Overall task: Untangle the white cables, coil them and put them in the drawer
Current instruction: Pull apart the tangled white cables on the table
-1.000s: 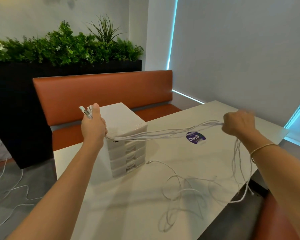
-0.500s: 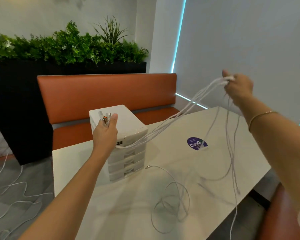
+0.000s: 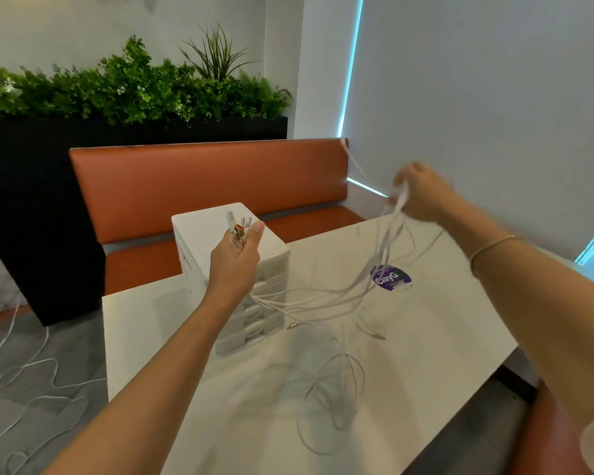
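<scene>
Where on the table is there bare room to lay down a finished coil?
Free: the near-left table corner beside the drawer unit, and the far right edge past the purple sticker. Crowded: the middle, where loose white cables loop between sticker and near edge.

right hand (image 3: 422,193) lowered, cables (image 3: 323,299) slackened

White table (image 3: 426,389), purple round sticker (image 3: 391,278) (partly readable), orange bench (image 3: 203,180), green plants (image 3: 134,87)
</scene>
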A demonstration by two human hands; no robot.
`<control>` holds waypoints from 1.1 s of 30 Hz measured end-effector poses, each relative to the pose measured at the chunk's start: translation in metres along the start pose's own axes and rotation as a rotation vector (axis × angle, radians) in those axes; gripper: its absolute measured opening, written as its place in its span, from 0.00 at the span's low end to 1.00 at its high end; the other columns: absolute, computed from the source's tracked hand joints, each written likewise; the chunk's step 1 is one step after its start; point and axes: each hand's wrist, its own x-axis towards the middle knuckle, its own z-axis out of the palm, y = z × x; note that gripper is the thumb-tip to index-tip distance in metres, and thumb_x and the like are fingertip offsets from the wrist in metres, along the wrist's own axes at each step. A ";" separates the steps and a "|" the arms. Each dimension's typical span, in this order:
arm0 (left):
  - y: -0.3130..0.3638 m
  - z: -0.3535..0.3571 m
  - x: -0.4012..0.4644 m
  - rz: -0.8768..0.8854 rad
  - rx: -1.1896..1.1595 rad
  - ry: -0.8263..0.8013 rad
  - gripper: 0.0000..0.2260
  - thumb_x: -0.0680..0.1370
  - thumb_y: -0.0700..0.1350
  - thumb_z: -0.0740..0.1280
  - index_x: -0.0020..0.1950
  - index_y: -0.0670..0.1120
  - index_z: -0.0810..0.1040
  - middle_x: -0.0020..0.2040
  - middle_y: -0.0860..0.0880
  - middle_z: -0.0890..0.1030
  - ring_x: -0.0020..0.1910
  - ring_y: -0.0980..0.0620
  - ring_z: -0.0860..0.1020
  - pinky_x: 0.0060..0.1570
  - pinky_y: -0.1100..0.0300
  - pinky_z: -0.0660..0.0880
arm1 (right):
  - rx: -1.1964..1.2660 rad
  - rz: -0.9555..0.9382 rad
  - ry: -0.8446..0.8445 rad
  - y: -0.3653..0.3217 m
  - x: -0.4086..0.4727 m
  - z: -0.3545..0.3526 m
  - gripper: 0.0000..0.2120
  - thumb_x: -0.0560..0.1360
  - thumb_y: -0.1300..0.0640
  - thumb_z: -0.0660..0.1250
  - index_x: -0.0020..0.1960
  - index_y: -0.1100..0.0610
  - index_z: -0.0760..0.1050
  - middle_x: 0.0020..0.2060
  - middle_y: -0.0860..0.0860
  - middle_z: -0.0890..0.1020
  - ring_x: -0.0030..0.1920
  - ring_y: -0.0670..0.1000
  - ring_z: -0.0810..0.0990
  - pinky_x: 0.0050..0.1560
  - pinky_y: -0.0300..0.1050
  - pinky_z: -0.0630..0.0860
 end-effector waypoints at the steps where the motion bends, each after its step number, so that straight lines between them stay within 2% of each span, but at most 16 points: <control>1: 0.000 0.001 -0.002 -0.008 -0.006 -0.004 0.17 0.79 0.57 0.56 0.45 0.43 0.70 0.33 0.51 0.70 0.31 0.55 0.68 0.35 0.62 0.66 | -0.106 0.095 -0.199 0.008 -0.011 0.014 0.28 0.71 0.54 0.72 0.66 0.63 0.68 0.66 0.61 0.69 0.65 0.61 0.69 0.63 0.47 0.66; 3: 0.000 0.004 -0.006 -0.041 -0.018 -0.017 0.19 0.79 0.58 0.56 0.49 0.41 0.72 0.33 0.51 0.70 0.33 0.53 0.69 0.39 0.59 0.68 | -0.339 0.204 -0.529 0.017 -0.034 0.038 0.37 0.69 0.54 0.74 0.72 0.61 0.61 0.66 0.60 0.70 0.66 0.59 0.70 0.64 0.49 0.69; 5: -0.001 0.008 -0.009 -0.083 -0.044 -0.038 0.22 0.78 0.59 0.56 0.51 0.40 0.74 0.36 0.47 0.74 0.40 0.41 0.73 0.44 0.51 0.74 | -0.466 0.171 -0.735 0.005 -0.059 0.056 0.33 0.70 0.53 0.73 0.70 0.61 0.63 0.63 0.58 0.74 0.63 0.57 0.73 0.61 0.47 0.72; 7: -0.004 0.013 -0.013 -0.134 -0.086 -0.058 0.26 0.78 0.60 0.57 0.60 0.38 0.73 0.51 0.36 0.78 0.57 0.32 0.74 0.57 0.41 0.73 | -0.441 0.081 -0.817 -0.019 -0.084 0.073 0.26 0.74 0.52 0.69 0.68 0.60 0.67 0.62 0.56 0.75 0.62 0.56 0.74 0.60 0.46 0.72; 10: -0.007 0.016 -0.020 -0.150 -0.153 -0.088 0.27 0.77 0.60 0.58 0.62 0.38 0.72 0.60 0.33 0.75 0.61 0.32 0.72 0.60 0.39 0.70 | -0.348 -0.046 -0.770 -0.057 -0.120 0.099 0.19 0.75 0.49 0.66 0.61 0.60 0.73 0.60 0.57 0.77 0.60 0.57 0.75 0.55 0.47 0.73; 13: -0.010 0.016 -0.024 -0.171 -0.207 -0.073 0.26 0.78 0.59 0.58 0.59 0.36 0.73 0.47 0.34 0.77 0.47 0.35 0.77 0.49 0.43 0.75 | -0.247 -0.091 -0.892 -0.082 -0.159 0.128 0.20 0.75 0.46 0.66 0.61 0.57 0.73 0.60 0.56 0.76 0.61 0.56 0.74 0.55 0.48 0.71; 16: -0.009 0.015 -0.026 -0.199 -0.272 -0.072 0.18 0.79 0.58 0.57 0.40 0.44 0.71 0.29 0.50 0.68 0.28 0.54 0.66 0.30 0.61 0.67 | -0.233 -0.077 -1.002 -0.082 -0.186 0.152 0.24 0.75 0.45 0.65 0.68 0.51 0.68 0.65 0.53 0.72 0.65 0.55 0.70 0.61 0.47 0.68; 20: 0.001 0.012 -0.021 -0.248 -0.373 -0.024 0.20 0.79 0.58 0.56 0.32 0.47 0.66 0.26 0.51 0.65 0.24 0.55 0.62 0.26 0.63 0.62 | -0.182 0.051 -1.001 -0.065 -0.190 0.170 0.21 0.76 0.50 0.64 0.68 0.46 0.69 0.64 0.53 0.73 0.62 0.53 0.75 0.59 0.45 0.71; 24: 0.009 0.011 -0.016 -0.224 -0.404 -0.028 0.21 0.79 0.58 0.57 0.30 0.47 0.66 0.24 0.52 0.65 0.22 0.57 0.62 0.24 0.65 0.62 | -0.206 0.138 -1.030 -0.050 -0.176 0.168 0.24 0.76 0.64 0.58 0.70 0.53 0.67 0.64 0.55 0.72 0.57 0.55 0.78 0.49 0.44 0.75; 25: 0.008 0.011 -0.015 -0.224 -0.404 -0.036 0.21 0.79 0.58 0.57 0.30 0.47 0.66 0.23 0.52 0.65 0.21 0.57 0.63 0.24 0.65 0.63 | -0.199 0.183 -1.029 -0.044 -0.171 0.167 0.20 0.76 0.64 0.59 0.67 0.57 0.69 0.60 0.55 0.75 0.51 0.55 0.80 0.42 0.43 0.75; 27: 0.005 0.012 -0.015 -0.240 -0.404 -0.044 0.21 0.78 0.58 0.57 0.30 0.47 0.66 0.23 0.53 0.65 0.22 0.57 0.62 0.24 0.65 0.62 | -0.156 0.336 -1.020 -0.032 -0.157 0.161 0.06 0.76 0.60 0.61 0.49 0.61 0.74 0.41 0.54 0.79 0.35 0.52 0.80 0.29 0.39 0.72; 29: 0.001 0.011 -0.016 -0.256 -0.421 -0.048 0.21 0.79 0.58 0.57 0.30 0.47 0.66 0.21 0.54 0.65 0.23 0.56 0.62 0.24 0.64 0.62 | -0.070 0.498 -0.927 -0.015 -0.141 0.150 0.11 0.77 0.55 0.63 0.40 0.61 0.71 0.27 0.53 0.76 0.22 0.48 0.74 0.21 0.37 0.68; 30: -0.001 0.010 -0.016 -0.263 -0.431 -0.045 0.21 0.79 0.58 0.57 0.30 0.47 0.66 0.21 0.54 0.65 0.23 0.56 0.61 0.24 0.64 0.61 | -0.008 0.569 -0.803 -0.004 -0.132 0.144 0.12 0.78 0.54 0.62 0.44 0.63 0.72 0.24 0.52 0.75 0.19 0.47 0.72 0.18 0.36 0.67; 31: -0.001 0.007 -0.016 -0.269 -0.437 -0.039 0.21 0.79 0.58 0.57 0.31 0.47 0.66 0.21 0.54 0.65 0.23 0.56 0.61 0.24 0.64 0.61 | 0.095 0.655 -0.643 0.009 -0.123 0.136 0.17 0.78 0.52 0.62 0.55 0.68 0.70 0.24 0.53 0.76 0.18 0.47 0.73 0.18 0.36 0.68; 32: -0.001 0.005 -0.015 -0.271 -0.443 -0.030 0.21 0.78 0.58 0.57 0.31 0.47 0.66 0.21 0.54 0.65 0.22 0.57 0.62 0.24 0.65 0.62 | 0.212 0.781 -0.420 0.026 -0.112 0.130 0.30 0.78 0.51 0.63 0.69 0.71 0.58 0.31 0.56 0.79 0.22 0.50 0.76 0.19 0.39 0.70; 33: -0.002 0.002 -0.013 -0.266 -0.450 -0.019 0.20 0.78 0.58 0.57 0.31 0.47 0.67 0.21 0.54 0.65 0.22 0.57 0.62 0.23 0.65 0.62 | 0.295 0.861 -0.222 0.041 -0.103 0.122 0.41 0.77 0.51 0.64 0.74 0.67 0.42 0.41 0.60 0.79 0.29 0.55 0.80 0.24 0.44 0.74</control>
